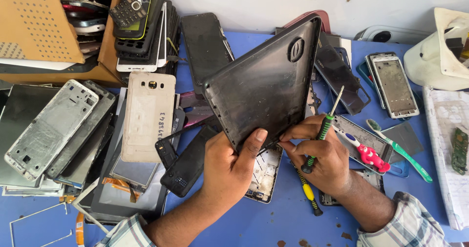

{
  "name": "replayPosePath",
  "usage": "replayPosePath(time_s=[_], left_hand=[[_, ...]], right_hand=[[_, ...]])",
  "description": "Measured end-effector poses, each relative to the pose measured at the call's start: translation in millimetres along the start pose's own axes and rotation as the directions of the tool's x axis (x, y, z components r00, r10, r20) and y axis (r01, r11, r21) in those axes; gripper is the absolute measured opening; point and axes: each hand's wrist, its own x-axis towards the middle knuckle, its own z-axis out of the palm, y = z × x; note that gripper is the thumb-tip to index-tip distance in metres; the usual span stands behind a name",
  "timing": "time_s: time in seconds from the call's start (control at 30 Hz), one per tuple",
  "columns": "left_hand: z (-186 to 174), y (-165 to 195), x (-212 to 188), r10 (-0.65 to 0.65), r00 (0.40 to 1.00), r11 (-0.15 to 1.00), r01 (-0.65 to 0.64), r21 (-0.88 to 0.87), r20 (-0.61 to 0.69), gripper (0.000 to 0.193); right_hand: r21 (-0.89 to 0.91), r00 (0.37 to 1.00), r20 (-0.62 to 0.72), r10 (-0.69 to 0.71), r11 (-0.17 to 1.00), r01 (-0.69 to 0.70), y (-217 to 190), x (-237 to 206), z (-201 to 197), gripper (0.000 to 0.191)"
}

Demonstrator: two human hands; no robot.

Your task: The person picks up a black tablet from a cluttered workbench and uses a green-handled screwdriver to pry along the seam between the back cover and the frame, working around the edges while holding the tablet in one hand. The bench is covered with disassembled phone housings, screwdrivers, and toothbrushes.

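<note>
Black plastic tablet back cover (266,83) is tipped up above both hands. The left hand (229,171) grips its bottom corner, thumb pressed flat on the inside. The right hand (325,156) pinches the cover's bottom edge with its fingertips (a green-handled screwdriver (322,132) is tucked in that same fist). A yellow screwdriver (309,192) lies on the blue table (273,222) just under the right hand.

Phone frames and back covers crowd the blue bench (273,222)'s left edge, a beige back cover (148,115) on top; two toothbrushes (386,144) lie right, beside what looks like a white helmet (442,49).
</note>
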Motion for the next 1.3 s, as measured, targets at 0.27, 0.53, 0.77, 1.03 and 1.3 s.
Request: replayPosePath(time_s=[0.27,0.53,0.77,1.03,1.3], left_hand=[[-0.1,1.4,0.3,-0.021,1.0,1.0,0.021,-0.003,0.0,0.028],[-0.2,4.1,1.8,-0.016,1.0,1.0,0.016,0.001,-0.018,0.028],[-0.5,2.9,1.4,-0.035,0.999,0.999,0.035,0.001,-0.011,0.028],[-1.1,3.1,2.7,-0.02,0.999,0.999,0.021,0.027,-0.025,0.03],[1.7,1.1,1.2,-0.037,0.998,0.984,0.047,0.174,-0.057,0.023]], right_hand=[[-0.018,0.998,-0.005,-0.057,0.998,0.057,-4.9,7.3,-1.7,0.048],[-0.02,0.995,0.015,-0.099,0.995,0.099,-6.8,11.7,-2.6,0.047],[-0.007,0.996,0.013,-0.09,0.996,0.09,-6.0,10.7,-3.1,0.048],[0.022,0.992,0.046,-0.119,0.993,0.118,-6.3,14.6,-6.9,0.044],[0.099,0.976,0.167,-0.138,0.987,0.122,-0.2,9.6,-20.9,0.034]])
